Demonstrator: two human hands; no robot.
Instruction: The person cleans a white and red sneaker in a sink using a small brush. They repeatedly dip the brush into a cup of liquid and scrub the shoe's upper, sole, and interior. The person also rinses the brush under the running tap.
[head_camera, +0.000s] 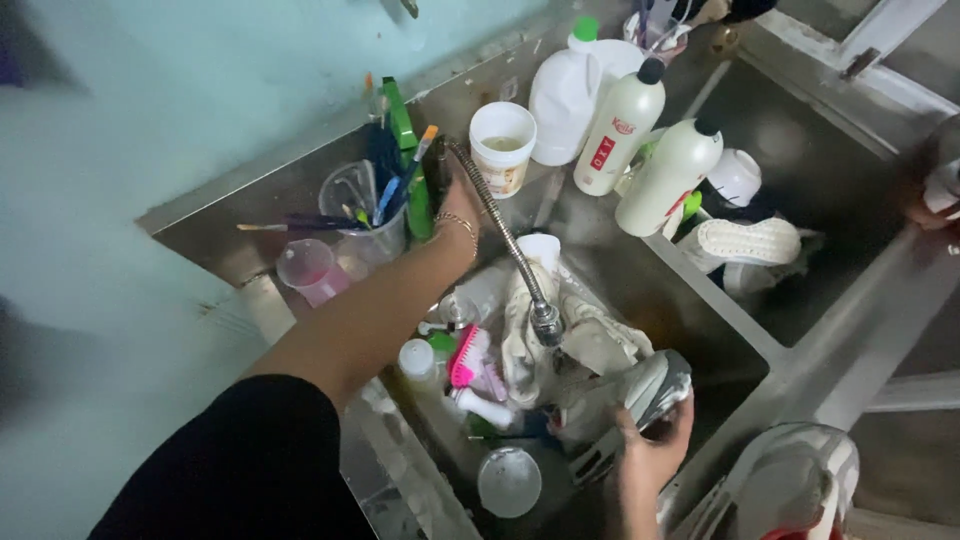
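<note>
Left hand (458, 205): in the middle of the frame, reaching to the base of the flexible metal faucet hose (500, 235); its fingers are hidden, so I cannot tell their grip
Right hand (655, 450): lower right, fingers closed around a grey shoe (650, 390), held over the sink (720, 340)
Hose head: hangs just beside the shoe
Pink brush (466, 357): lies in the sink, left of the hose head
White bottles (625, 130): upper centre

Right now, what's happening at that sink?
A person stands over a steel double sink crowded with cloths, brushes and bottles. The left hand reaches to the base of the flexible metal faucet hose, beside a cup of brushes. The right hand holds a grey shoe just below the spout. Whether water is running cannot be told.
</note>
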